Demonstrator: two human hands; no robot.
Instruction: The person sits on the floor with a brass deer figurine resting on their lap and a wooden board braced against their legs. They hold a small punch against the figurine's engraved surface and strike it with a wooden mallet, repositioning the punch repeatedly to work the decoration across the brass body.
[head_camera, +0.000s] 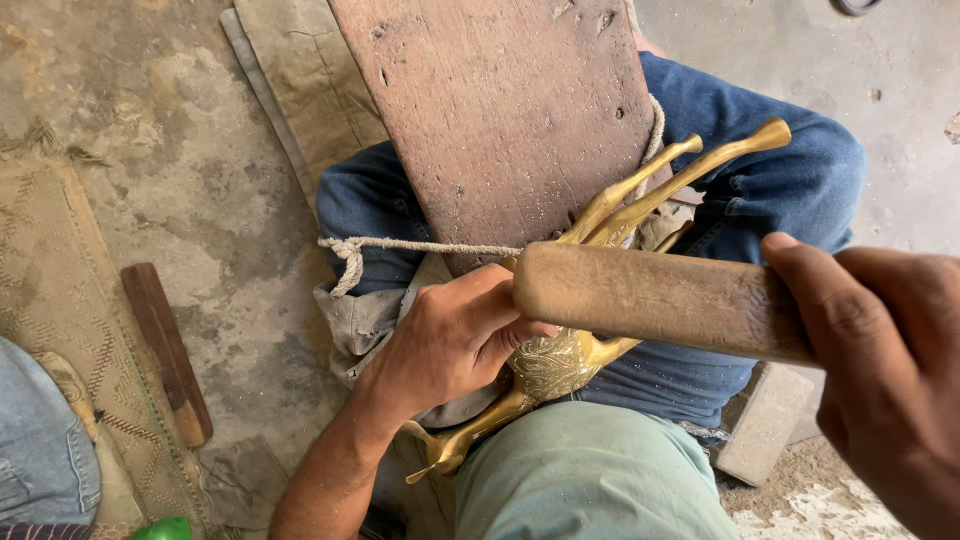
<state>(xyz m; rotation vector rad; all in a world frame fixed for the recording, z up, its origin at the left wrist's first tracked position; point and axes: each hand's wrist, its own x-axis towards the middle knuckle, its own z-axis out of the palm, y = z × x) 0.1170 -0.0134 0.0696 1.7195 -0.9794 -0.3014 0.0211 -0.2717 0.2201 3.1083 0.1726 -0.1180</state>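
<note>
Two bare hands work over the person's lap in the head view. The left hand (450, 335) is curled tight around the body of a brass animal figurine (560, 362), fingers wrapped over its engraved flank, pressing it against the lower edge of a worn wooden board (500, 110) that slopes up and away from that hand. The figurine's long legs (690, 165) stick out past the left hand toward the upper right, over the blue-jeaned knee (780, 150); its other end pokes out below the wrist. The right hand (880, 370) is closed around one end of a thick wooden mallet handle (650, 297), whose rounded far end lies just above the left hand's knuckles and across the figurine. A knotted rope (400, 246) runs from the board's edge out beyond the left hand. Well off to the left of that hand, a short wooden stick (168, 352) lies on the concrete floor (200, 170) beside a woven mat (60, 290). Below the right hand sits a grey stone block (765, 422).
</note>
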